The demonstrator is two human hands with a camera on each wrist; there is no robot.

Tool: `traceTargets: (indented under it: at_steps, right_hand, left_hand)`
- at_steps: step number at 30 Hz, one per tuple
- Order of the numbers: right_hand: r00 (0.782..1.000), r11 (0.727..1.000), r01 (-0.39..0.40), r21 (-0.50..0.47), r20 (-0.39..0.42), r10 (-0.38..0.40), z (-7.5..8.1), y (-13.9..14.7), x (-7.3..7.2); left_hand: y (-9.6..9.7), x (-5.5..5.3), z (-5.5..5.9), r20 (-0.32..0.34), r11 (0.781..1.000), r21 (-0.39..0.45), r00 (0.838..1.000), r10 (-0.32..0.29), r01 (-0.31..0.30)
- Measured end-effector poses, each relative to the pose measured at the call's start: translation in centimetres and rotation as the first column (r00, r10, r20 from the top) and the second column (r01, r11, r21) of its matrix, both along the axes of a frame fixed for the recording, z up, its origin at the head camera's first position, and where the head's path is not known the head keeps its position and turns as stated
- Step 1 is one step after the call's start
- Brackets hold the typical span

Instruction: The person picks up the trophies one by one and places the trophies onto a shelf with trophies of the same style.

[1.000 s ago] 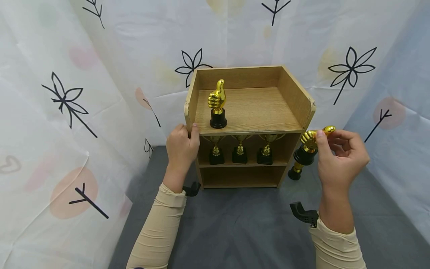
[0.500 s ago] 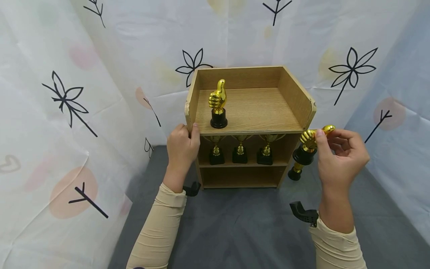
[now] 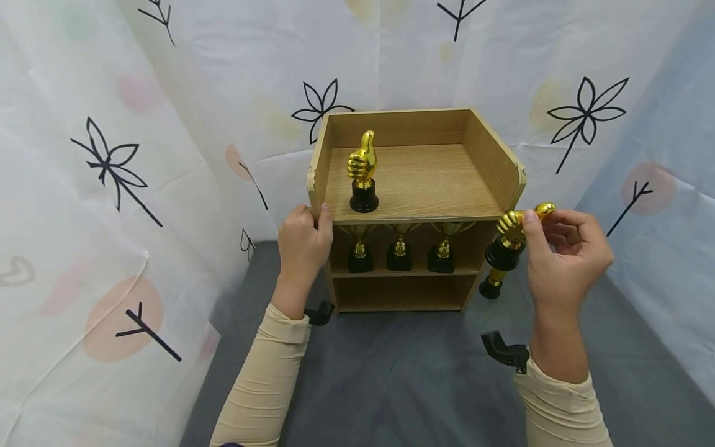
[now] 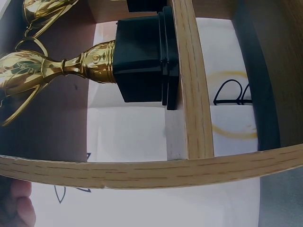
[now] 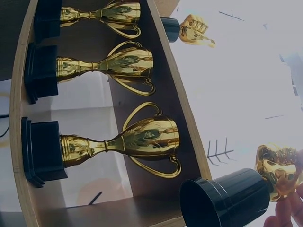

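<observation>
My left hand (image 3: 304, 245) grips the left front edge of the wooden shelf unit (image 3: 424, 180), its thumb on the top board. To the right of the unit, my right hand (image 3: 566, 261) pinches a gold thumbs-up trophy (image 3: 511, 228) by its gold part. That trophy's black base (image 5: 227, 196) hangs free, tilted, beside the shelf's side in the right wrist view. Another thumbs-up trophy (image 3: 363, 171) stands upright at the left of the top shelf. Three gold cup trophies (image 3: 399, 248) line the middle shelf, their tops partly hidden by the top board in the head view.
Behind the held trophy, a further gold-and-black trophy (image 3: 490, 285) stands on the grey cloth (image 3: 402, 372), partly covered. The lower compartment (image 3: 399, 294) lies under the cup trophies. White patterned fabric (image 3: 223, 93) hangs behind and at the sides.
My right hand and its trophy have shifted slightly up and left, toward the shelf's right side. The left hand keeps its grip in the same place.
</observation>
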State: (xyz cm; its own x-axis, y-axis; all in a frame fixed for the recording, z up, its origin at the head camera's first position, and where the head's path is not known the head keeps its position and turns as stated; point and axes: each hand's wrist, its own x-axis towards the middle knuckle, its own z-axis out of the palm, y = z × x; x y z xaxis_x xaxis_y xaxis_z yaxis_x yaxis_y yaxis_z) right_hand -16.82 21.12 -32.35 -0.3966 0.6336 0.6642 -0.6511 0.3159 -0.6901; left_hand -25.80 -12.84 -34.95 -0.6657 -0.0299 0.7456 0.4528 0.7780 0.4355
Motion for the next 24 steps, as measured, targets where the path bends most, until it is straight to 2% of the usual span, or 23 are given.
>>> traceTargets:
  at_steps: [24]
  right_hand:
    - [0.999, 0.999, -0.029, -0.014, -0.022, 0.029, 1.1, -0.8, 0.1]
  left_hand:
    - [-0.1, -0.2, -0.3, -0.027, 1.000, 0.000, 1.000, 0.011, -0.011]
